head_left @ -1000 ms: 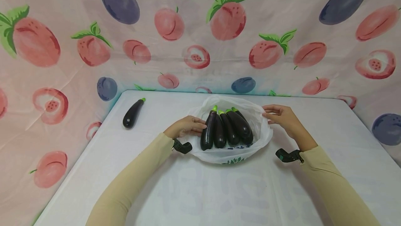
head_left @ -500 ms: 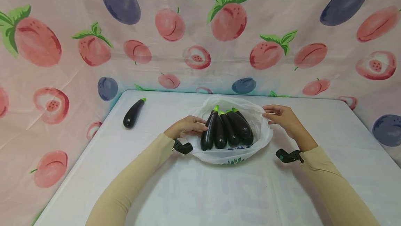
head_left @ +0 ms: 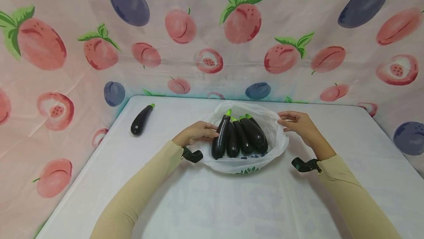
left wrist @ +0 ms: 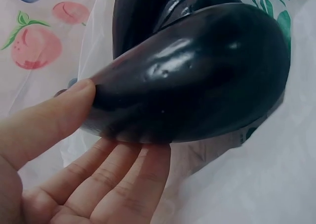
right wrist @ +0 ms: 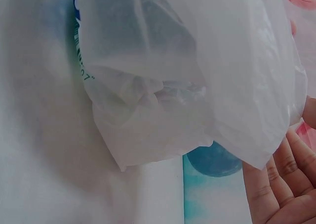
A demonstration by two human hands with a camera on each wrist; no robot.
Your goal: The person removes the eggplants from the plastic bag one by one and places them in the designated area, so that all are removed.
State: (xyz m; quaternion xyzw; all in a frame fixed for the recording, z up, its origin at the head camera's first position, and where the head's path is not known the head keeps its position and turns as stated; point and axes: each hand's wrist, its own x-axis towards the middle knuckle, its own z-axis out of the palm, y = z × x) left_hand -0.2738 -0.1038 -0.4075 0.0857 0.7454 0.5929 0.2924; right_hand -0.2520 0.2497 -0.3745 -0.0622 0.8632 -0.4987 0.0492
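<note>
My left hand (head_left: 197, 133) holds the leftmost eggplant (head_left: 221, 138) near its narrower upper part, thumb on one side and fingers on the other, the gap between them only as wide as the eggplant itself. That eggplant lies within the white plastic bag (head_left: 246, 166), its green stem end pointing away from me and its fat, glossy end toward me.

My right hand (head_left: 296, 121) is at the bag's far right edge — thumb and fingers nearly together, pinching the thin plastic between them. The bag's mouth is spread wide and faces up, and four more eggplants (head_left: 243, 139) lie in it side by side to the right of the one I hold, the last partly hidden behind its neighbour. Green leaf print shows on the near side of the bag.

Another eggplant (head_left: 141, 120) lies on the white table (head_left: 212, 206) toward the far left corner, well apart from the bag, its green end also pointing away. I wear beige sleeves (head_left: 137, 191), with a small black device (head_left: 305, 164) at each wrist. Behind the table hangs a pale pink cloth (head_left: 205, 11) printed with red and dark blue fruit.
</note>
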